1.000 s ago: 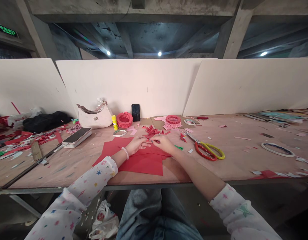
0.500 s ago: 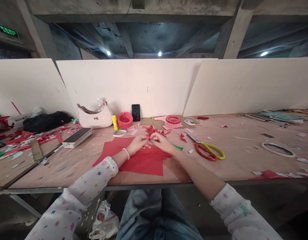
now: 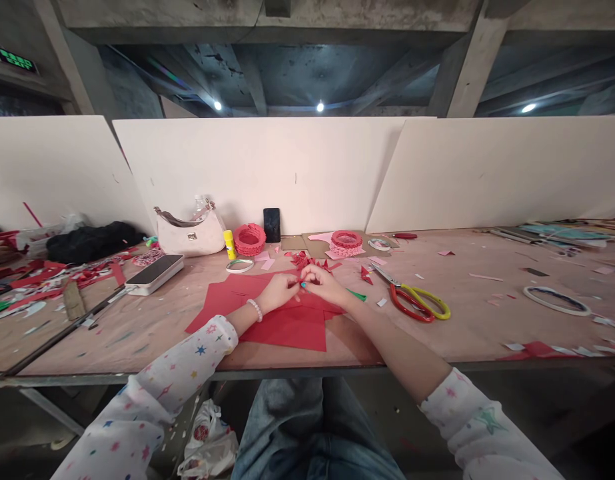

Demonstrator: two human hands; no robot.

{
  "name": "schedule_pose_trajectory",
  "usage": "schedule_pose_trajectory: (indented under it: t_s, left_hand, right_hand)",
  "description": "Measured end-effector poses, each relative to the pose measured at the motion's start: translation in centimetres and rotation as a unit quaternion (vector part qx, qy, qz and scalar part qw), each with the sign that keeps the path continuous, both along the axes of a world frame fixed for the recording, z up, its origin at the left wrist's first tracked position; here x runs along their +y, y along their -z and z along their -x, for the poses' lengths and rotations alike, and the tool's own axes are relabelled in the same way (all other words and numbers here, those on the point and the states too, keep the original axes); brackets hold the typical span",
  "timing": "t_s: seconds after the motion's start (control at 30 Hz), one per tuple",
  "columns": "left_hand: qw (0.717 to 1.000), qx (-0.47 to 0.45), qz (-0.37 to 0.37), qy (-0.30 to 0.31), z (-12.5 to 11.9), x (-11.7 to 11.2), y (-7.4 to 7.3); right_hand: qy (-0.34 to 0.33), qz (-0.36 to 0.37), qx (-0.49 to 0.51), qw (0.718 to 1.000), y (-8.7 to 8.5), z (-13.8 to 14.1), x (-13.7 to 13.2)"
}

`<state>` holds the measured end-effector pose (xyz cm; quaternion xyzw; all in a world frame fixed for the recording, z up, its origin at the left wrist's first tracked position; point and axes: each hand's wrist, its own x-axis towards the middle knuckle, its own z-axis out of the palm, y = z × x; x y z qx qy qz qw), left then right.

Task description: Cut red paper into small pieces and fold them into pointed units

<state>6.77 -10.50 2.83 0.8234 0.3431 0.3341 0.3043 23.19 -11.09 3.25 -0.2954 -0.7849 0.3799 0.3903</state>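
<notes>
My left hand (image 3: 280, 291) and my right hand (image 3: 323, 283) meet fingertip to fingertip over a stack of red paper sheets (image 3: 282, 321) on the wooden table (image 3: 467, 320). Both pinch a small red paper piece (image 3: 302, 284) between them; it is mostly hidden by the fingers. A beaded bracelet sits on my left wrist. A heap of small folded red paper pieces (image 3: 302, 259) lies just beyond my hands.
Red-and-yellow scissors (image 3: 412, 297) lie right of my hands. Further back stand two red paper rings (image 3: 249, 239), a glue stick (image 3: 229, 244), a black phone (image 3: 272, 224) and a white handbag (image 3: 190, 233). A tape ring (image 3: 556, 299) lies far right; scraps litter the left.
Both hands have drawn slightly closer together and the fingers have shifted on the small red piece. Nothing else has moved.
</notes>
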Motion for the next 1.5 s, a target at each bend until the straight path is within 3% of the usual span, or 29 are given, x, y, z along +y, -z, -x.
schedule_pose_trajectory:
  t_s: [0.17,0.53,0.7,1.07,1.5]
  left_hand:
    - [0.996,-0.046,0.071,0.034,0.0,0.3,0.1]
    - [0.964,-0.094,0.247,0.030,0.1,0.5,0.1]
    - [0.965,-0.084,0.240,0.070,0.1,0.3,0.1]
    - [0.961,-0.085,0.251,0.078,0.5,0.6,0.4]
    - [0.972,-0.040,0.213,0.090,0.2,0.4,0.4]
  right_hand:
    - [-0.003,-0.004,-0.011,1.000,-0.1,-0.1,0.2]
    - [0.067,-0.113,-0.078,0.988,0.2,-0.7,0.8]
    - [0.085,-0.143,-0.074,0.983,-0.2,-0.9,0.9]
    - [0.088,-0.139,-0.070,0.984,0.4,-0.9,1.4]
    - [0.103,-0.023,-0.008,0.994,0.2,-0.5,1.0]
